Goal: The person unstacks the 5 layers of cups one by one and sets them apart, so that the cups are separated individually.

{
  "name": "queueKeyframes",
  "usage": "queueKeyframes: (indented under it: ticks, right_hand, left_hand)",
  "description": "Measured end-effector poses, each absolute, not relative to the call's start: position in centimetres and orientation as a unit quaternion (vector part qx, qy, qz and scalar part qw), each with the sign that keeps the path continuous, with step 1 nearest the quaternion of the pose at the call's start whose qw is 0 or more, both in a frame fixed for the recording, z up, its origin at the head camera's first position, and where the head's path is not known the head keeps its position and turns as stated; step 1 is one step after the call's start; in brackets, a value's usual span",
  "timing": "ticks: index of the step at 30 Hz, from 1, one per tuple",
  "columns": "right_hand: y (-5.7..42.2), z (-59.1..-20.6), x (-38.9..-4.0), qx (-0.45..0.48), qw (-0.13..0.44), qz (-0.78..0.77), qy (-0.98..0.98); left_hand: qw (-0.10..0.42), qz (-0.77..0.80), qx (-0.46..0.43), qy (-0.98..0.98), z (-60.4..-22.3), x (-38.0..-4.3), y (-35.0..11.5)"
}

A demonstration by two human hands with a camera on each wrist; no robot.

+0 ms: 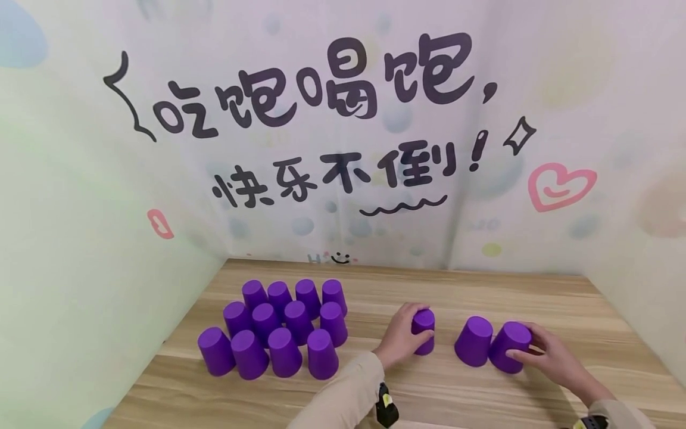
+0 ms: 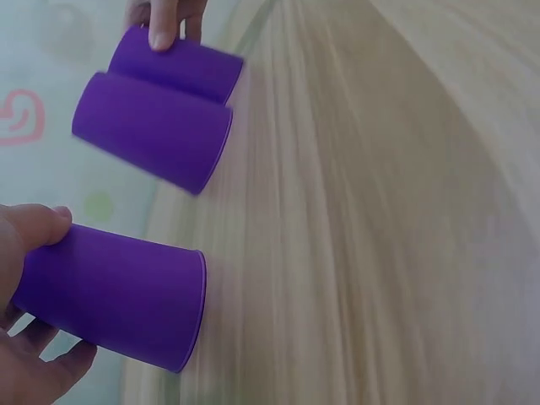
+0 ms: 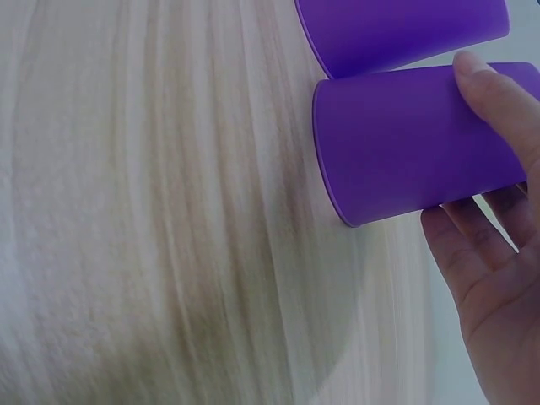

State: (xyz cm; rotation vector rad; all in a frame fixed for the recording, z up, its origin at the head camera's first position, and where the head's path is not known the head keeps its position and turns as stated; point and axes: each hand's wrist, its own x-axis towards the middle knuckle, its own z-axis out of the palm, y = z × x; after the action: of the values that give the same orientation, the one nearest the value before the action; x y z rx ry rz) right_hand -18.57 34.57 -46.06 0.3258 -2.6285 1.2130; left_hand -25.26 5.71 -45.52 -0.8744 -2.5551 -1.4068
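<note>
**Purple cups on wooden table: two hands, three loose cups, one block of twelve**

Item 1. Left hand (image 1: 401, 341): fingers curled round the side of an upturned purple cup, the left cup (image 1: 423, 331), which stands mouth-down on the table (image 1: 439, 387). In the left wrist view the thumb lies on top of this cup and the fingers wrap below it.

Item 2. Right hand (image 1: 552, 356): thumb and fingers curled about the right cup (image 1: 510, 347), also mouth-down. In the right wrist view the thumb rests on the cup's wall and the fingers lie under it.

Item 3. Middle cup (image 1: 474, 341): mouth-down, between the two hands, just beside the right cup on its thumb side; whether they touch cannot be told. Neither hand is on it. Apart from the left cup.

Item 4. Cup block (image 1: 284, 326): twelve like cups, mouth-down, in three rows of four, beyond the left hand on its outer side, well apart from it.

Item 5. Backdrop (image 1: 332, 119): pale printed sheet with dark lettering and a pink heart, behind the table.
</note>
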Motion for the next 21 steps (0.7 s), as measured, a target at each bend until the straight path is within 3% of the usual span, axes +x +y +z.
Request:
queueKeyframes:
  ticks: [6, 16, 21]
  right_hand:
    - [34.6, -46.0, -18.6, 0.113, 0.118, 0.411, -0.897]
    - [34.7, -46.2, -18.7, 0.118, 0.119, 0.414, -0.895]
    - [34.7, -46.4, -18.7, 0.125, 0.127, 0.422, -0.889]
  left_hand:
    - [0.072, -0.481, -0.242, -0.840, -45.6, -26.6, 3.4]
    - [0.159, -0.526, -0.113, -0.828, -46.0, -28.3, 1.0]
    - [0.188, -0.530, -0.090, -0.822, -46.0, -28.6, 0.2]
